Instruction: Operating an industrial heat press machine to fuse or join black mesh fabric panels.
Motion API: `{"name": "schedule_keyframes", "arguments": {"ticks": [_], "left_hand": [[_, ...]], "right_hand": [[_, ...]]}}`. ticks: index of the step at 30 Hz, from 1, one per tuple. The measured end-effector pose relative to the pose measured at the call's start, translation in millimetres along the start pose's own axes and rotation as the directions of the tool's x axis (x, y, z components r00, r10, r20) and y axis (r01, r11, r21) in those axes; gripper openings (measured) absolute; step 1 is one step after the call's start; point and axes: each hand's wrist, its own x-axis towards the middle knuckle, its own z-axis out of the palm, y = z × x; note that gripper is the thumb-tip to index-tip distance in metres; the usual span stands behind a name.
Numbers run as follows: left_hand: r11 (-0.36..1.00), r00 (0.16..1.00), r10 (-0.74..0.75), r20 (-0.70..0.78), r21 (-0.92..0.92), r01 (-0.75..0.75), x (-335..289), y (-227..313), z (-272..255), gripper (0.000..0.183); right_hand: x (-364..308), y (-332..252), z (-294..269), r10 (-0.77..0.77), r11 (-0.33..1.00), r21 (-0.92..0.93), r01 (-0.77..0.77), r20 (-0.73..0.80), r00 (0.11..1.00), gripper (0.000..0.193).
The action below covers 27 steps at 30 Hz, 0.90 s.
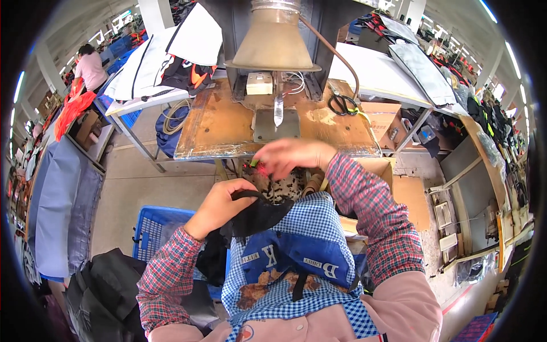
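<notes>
My left hand (223, 206) pinches the edge of a piece of black fabric (259, 218) between thumb and fingers, above my lap. To its right and a little farther off, my right hand (293, 158) hovers at the front edge of the wooden worktable (211, 128), fingers bent and blurred. Small pink and green bits show by its fingertips; whether it holds them is unclear. Below that hand lies a pale surface scattered with black scraps (279, 188). On the table stands a machine with a cone-shaped beige cover (274, 43) and a pointed clear tip (278, 114).
Black-handled scissors (343, 105) rest on the table's right side. A blue plastic crate (162, 225) and black material (108, 285) are at my left. White panels (154, 68) cover a side table. Cardboard (411, 199) lies to the right. Another person (91, 67) works at far left.
</notes>
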Motion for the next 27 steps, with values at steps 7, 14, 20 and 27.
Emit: {"name": "schedule_keyframes", "arguments": {"ticks": [7,14,20,27], "left_hand": [[0.921,0.999,-0.014,0.050,0.391,-0.007,-17.4,35.9,0.5,0.018],[0.592,0.919,0.169,0.357,0.709,-0.384,-76.7,84.8,75.3,0.012],[0.582,0.677,0.734,-0.051,0.561,-0.589,-8.6,85.3,76.3,0.038],[0.977,0.892,0.189,0.411,-0.172,-0.127,15.4,81.3,69.9,0.033]], "right_hand": [[-57.2,-7.9,50.3,-0.221,0.675,-0.679,0.289,0.187,0.957,0.037],[-180.7,-48.9,6.8,-0.443,0.596,-0.788,0.155,-0.162,0.882,0.021],[-287.9,-63.5,16.8,-0.676,0.656,-0.736,0.166,-0.476,0.562,0.020],[-331.9,-39.2,-8.6,-0.549,0.683,-0.472,0.558,-0.835,-0.035,0.044]]}}
